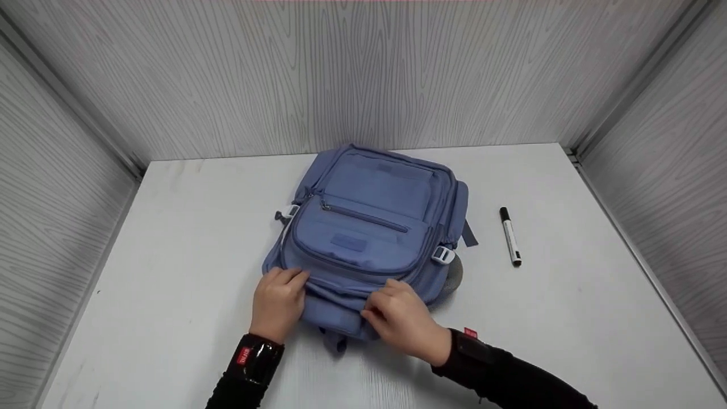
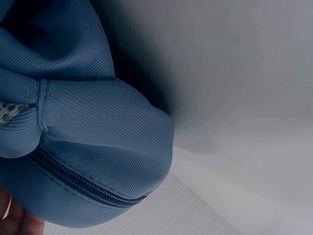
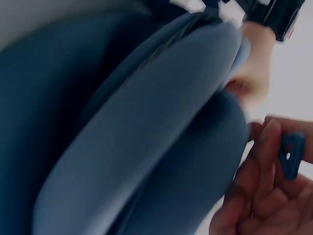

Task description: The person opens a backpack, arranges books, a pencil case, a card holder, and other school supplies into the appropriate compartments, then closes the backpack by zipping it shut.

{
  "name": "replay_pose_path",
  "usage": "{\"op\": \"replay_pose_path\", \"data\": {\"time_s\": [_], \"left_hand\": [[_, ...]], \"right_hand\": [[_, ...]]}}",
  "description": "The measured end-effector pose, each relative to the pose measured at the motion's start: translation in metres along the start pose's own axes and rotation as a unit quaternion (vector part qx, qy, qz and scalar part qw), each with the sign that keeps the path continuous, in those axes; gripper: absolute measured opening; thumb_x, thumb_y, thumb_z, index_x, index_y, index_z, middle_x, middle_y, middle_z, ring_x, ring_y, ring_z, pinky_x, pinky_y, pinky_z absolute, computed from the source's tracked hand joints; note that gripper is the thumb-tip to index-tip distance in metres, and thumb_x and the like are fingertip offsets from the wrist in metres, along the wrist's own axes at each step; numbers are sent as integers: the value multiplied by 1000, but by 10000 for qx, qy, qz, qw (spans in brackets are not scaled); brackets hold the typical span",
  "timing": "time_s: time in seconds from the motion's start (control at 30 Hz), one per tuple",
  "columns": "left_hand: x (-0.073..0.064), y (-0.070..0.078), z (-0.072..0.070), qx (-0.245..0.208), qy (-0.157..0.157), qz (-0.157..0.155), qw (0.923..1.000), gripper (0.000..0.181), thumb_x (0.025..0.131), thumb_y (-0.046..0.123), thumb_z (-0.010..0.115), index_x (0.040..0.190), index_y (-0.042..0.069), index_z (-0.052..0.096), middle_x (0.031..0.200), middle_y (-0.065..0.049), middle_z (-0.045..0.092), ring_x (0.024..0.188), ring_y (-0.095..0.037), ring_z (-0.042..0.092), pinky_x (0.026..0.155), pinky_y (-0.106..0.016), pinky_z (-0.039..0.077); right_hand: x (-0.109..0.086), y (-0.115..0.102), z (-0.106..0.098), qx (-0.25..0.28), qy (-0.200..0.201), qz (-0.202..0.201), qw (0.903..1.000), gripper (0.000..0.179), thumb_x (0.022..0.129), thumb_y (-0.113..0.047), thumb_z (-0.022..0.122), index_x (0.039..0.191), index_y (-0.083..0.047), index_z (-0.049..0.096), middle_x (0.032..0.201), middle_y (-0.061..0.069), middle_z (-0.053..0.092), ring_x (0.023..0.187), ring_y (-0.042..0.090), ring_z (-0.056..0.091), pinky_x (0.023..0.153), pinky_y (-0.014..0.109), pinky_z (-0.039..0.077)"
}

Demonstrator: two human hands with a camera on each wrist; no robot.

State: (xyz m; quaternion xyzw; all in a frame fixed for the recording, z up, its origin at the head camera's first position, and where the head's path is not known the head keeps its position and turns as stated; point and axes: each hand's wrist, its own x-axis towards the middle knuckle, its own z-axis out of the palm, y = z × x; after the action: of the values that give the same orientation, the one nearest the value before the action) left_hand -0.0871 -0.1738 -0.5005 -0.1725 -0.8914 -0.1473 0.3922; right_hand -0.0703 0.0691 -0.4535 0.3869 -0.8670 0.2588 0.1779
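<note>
A blue backpack (image 1: 375, 187) lies on the white table with its front pockets facing up. At its near left edge my left hand (image 1: 279, 301) grips the fabric with curled fingers; in the left wrist view only a bit of the fingers (image 2: 19, 220) shows beside a zipped, rounded part of the bag. My right hand (image 1: 406, 321) is at the near right edge of the backpack. The right wrist view has its fingers pinching a small blue loop, which looks like a zipper pull (image 3: 292, 154). The left hand (image 3: 254, 73) appears behind the bag there, blurred.
A black-and-white marker (image 1: 510, 236) lies on the table to the right of the backpack. Grey wood-grain panels stand at the back (image 1: 363, 74), left and right. A dark strap end (image 1: 469, 234) sticks out at the bag's right side.
</note>
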Motion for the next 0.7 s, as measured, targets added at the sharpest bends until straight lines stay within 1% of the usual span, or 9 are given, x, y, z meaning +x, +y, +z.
{"op": "replay_pose_path", "data": {"time_s": [0.1,0.2,0.3,0.4,0.5,0.57,0.63,0.7], "left_hand": [[-1,-1,0,-42,41,29,10000,26,61,-9,75,84,3,77,80,-10,74,68,-26,60,66,-37,51],[-4,-2,-2,-104,52,49,9999,25,62,-8,76,85,2,77,83,-12,75,70,-26,60,66,-37,51],[-7,-1,-6,-177,-37,-8,9998,27,63,-9,76,88,1,77,88,-13,75,75,-27,61,70,-39,52],[-7,5,-13,-257,-279,-229,9990,28,67,-9,74,93,1,77,95,-14,74,83,-31,62,75,-42,53],[-4,16,-22,-368,-523,-434,9970,30,69,-10,69,96,1,76,101,-15,73,89,-32,62,79,-46,52],[0,27,-28,-473,-576,-473,9961,30,70,-9,66,96,2,76,101,-14,72,90,-31,61,79,-45,51],[3,41,-32,-634,-572,-447,9953,25,71,-7,67,93,2,75,96,-12,71,87,-28,61,77,-43,51],[6,55,-33,-790,-574,-391,9945,15,74,-1,73,89,3,74,90,-9,68,82,-23,59,74,-38,51]], "right_hand": [[2,-5,12,-243,265,-12,9994,18,79,-12,81,73,-11,64,66,-3,65,65,12,47,65,25,39],[1,-3,17,-323,466,-39,9984,19,78,-15,82,73,-13,64,67,-4,65,65,11,47,64,25,38],[-4,6,16,-147,591,-219,9979,18,79,-19,82,76,-14,65,69,-5,64,67,11,48,64,25,39],[-8,18,10,77,662,-439,9968,16,80,-22,81,79,-14,67,70,-5,63,68,11,49,66,26,39],[-10,33,1,128,783,-620,9949,15,79,-19,80,82,-13,67,73,-4,62,71,12,50,68,26,42],[-11,42,-4,31,864,-727,9936,15,78,-14,81,85,-11,67,77,-3,63,73,13,52,70,27,43],[-11,49,-9,-185,885,-810,9926,18,77,-12,81,88,-11,67,81,-2,63,74,14,52,70,28,43],[-11,54,-14,-430,832,-931,9912,20,77,-11,82,90,-11,67,84,-1,63,75,15,52,70,29,43]]}}
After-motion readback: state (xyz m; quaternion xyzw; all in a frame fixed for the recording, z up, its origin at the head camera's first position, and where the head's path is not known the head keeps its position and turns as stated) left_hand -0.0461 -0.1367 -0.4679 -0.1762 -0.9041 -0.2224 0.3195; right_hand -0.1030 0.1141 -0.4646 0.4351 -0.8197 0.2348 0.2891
